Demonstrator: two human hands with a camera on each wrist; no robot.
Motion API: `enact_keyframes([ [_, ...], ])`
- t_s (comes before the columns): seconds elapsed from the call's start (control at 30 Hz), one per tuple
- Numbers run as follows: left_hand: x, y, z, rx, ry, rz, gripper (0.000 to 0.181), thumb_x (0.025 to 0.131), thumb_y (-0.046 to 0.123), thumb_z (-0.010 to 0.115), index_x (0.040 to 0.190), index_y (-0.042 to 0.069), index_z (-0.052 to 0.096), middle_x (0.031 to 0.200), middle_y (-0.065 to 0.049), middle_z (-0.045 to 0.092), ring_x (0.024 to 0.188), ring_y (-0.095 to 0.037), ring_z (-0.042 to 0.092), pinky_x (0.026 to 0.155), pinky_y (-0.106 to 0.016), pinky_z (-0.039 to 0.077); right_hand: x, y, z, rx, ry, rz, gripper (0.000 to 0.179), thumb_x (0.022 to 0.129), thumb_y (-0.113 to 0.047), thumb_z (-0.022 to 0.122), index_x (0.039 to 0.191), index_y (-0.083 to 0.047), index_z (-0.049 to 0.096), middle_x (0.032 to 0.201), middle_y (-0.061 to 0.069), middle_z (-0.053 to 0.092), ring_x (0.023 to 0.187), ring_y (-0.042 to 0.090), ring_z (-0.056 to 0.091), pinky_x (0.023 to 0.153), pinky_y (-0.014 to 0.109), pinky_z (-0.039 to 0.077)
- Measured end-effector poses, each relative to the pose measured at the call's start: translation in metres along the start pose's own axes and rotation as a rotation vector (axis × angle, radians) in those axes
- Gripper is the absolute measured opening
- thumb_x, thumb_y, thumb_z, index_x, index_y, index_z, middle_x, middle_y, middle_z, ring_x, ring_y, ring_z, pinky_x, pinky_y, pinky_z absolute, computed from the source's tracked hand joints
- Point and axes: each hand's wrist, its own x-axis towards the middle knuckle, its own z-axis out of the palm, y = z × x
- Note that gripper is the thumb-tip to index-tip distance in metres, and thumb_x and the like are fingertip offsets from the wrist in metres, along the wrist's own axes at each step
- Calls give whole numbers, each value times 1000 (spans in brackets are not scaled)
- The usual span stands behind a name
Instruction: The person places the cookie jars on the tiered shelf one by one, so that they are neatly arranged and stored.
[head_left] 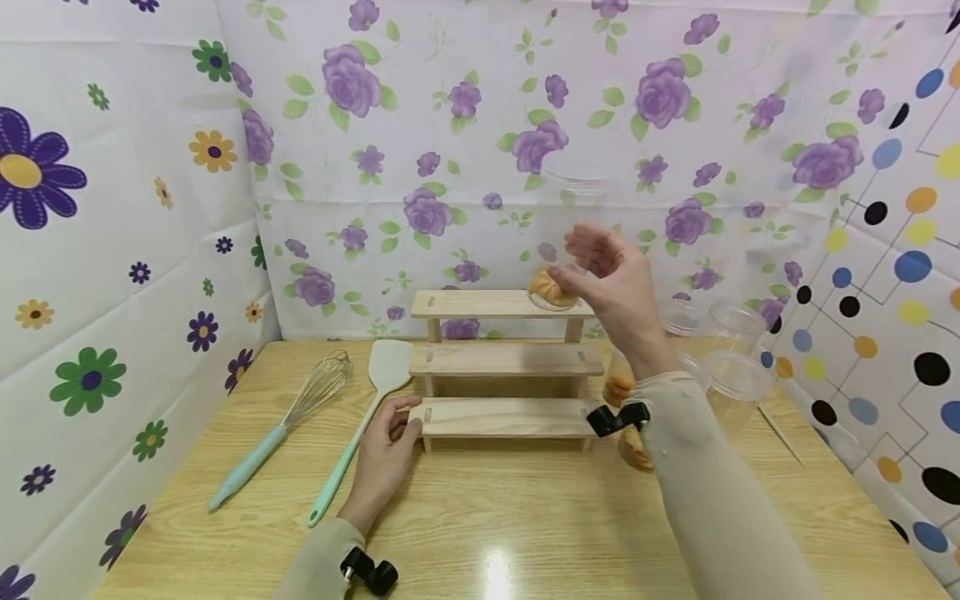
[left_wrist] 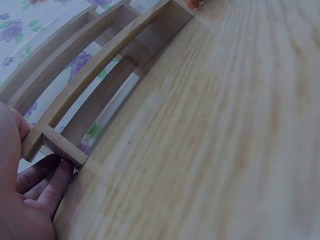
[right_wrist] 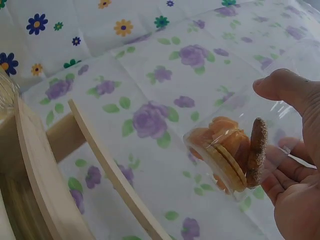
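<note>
Right hand (head_left: 613,279) holds cookie jar (right_wrist: 234,131), gap to rack edge (right_wrist: 117,172).

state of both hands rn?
Left hand: gripping the left end of the wooden rack's lowest shelf.
Right hand: holding a clear jar with cookies inside.

One three-tier wooden stand (head_left: 506,358), five clear jars (head_left: 562,218), one whisk (head_left: 283,430), one spatula (head_left: 388,369).

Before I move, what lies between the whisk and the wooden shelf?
The head view shows the spatula there, and the left hand touching the lower left end of the wooden shelf.
</note>
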Motion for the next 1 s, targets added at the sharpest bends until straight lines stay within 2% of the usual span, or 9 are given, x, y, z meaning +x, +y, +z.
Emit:
enact_keyframes([
  [0.2,0,2,2,15,23,13,32,112,16,67,144,21,71,126,-9,80,112,-19,74,90,-23,55,17,3,34,71,-82,17,68,94,-16,93,155,-10,62,151,9,66,140,25,63,121,44,48],
  [0.4,-1,1,1,15,26,9,32,112,14,67,143,21,71,125,-7,79,112,-19,73,91,-23,55,30,12,67,157,-143,35,68,94,-11,92,155,-9,60,152,8,64,143,24,60,123,41,46],
  [0.6,0,1,0,11,18,15,33,111,13,68,143,21,71,124,-7,79,113,-19,73,92,-23,54,39,24,92,186,-146,35,69,95,-9,90,157,-6,59,152,9,64,143,25,60,126,48,42],
  [0.8,-2,3,-3,-6,14,21,32,112,13,68,143,19,71,126,-9,79,115,-22,73,93,-24,54,49,35,114,202,-151,67,70,96,-9,90,158,-4,57,152,11,64,143,26,59,128,48,39],
  [1.0,-1,6,3,-19,10,27,32,112,13,68,143,19,71,128,-9,78,115,-23,73,94,-25,55,50,44,123,208,-169,93,73,96,-10,90,160,-5,55,154,10,63,145,28,57,127,45,41],
])
